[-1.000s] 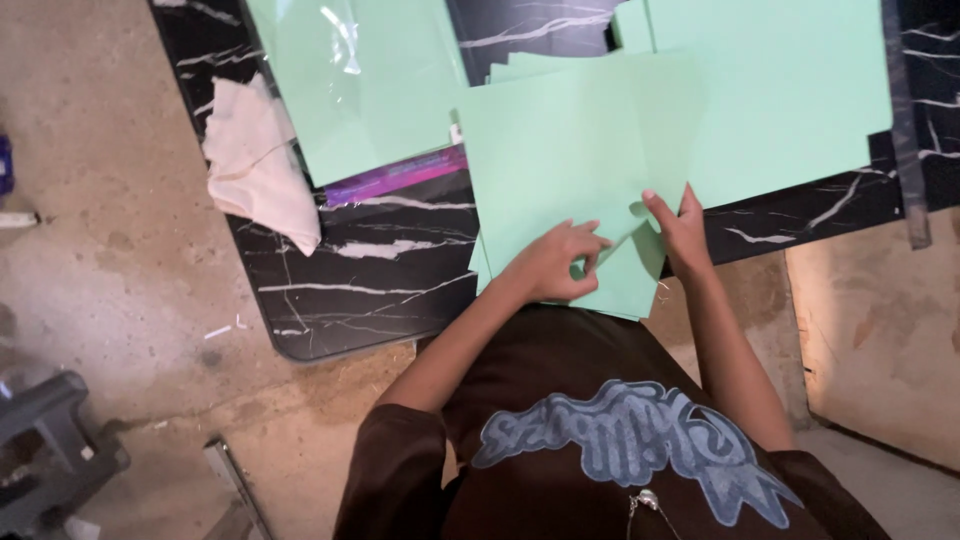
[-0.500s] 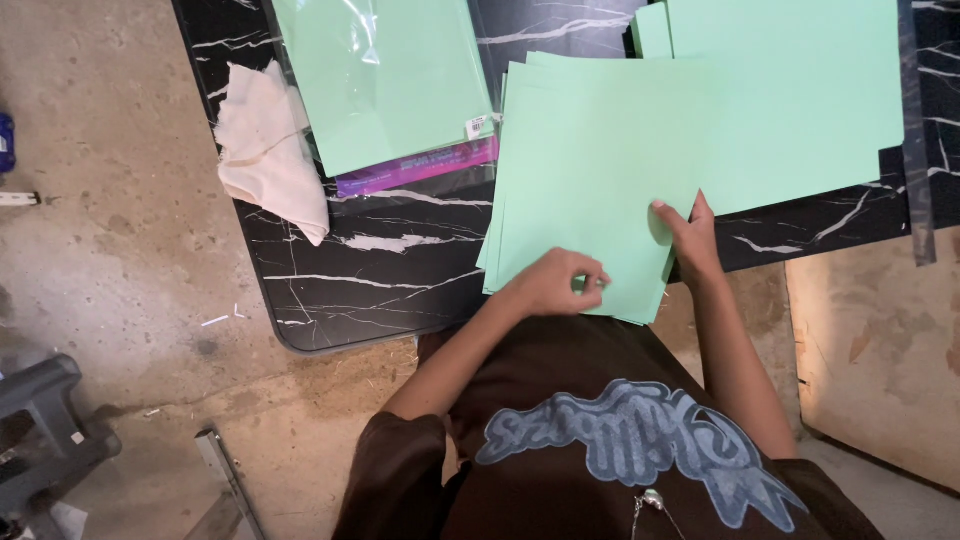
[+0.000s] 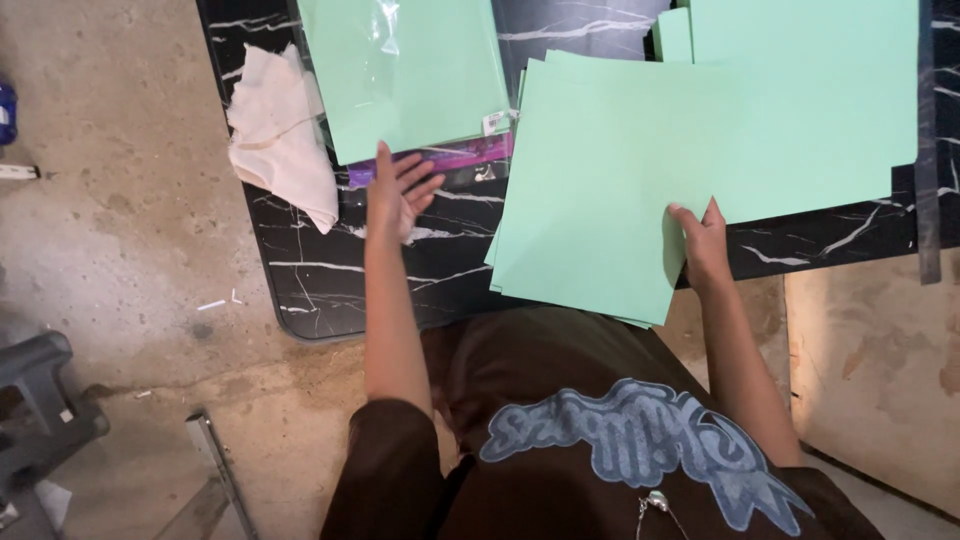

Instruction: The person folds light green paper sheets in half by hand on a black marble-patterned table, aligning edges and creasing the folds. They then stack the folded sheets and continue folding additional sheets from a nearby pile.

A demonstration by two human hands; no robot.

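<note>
Probably a home craft corner or small workshop: a low black marble-patterned table [image 3: 330, 290] stands on bare, stained concrete floor [image 3: 110, 230], with green paper sheets [image 3: 610, 190] and a cloth [image 3: 280, 150] on the table.

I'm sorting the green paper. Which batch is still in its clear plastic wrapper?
The wrapped green pack at upper left, beside the white cloth: glossy film covers it. The loose stack and right sheets are bare.

Bare black table [image 3: 330, 280] lies open around the left hand [image 3: 398, 195], between the cloth [image 3: 283, 150] and the paper stack [image 3: 610, 190]. Ahead, a plastic-wrapped paper pack [image 3: 410, 70] blocks the way (its purple edge just beyond the fingertips). Sheets [image 3: 810, 90] cover the table's right side.
</note>
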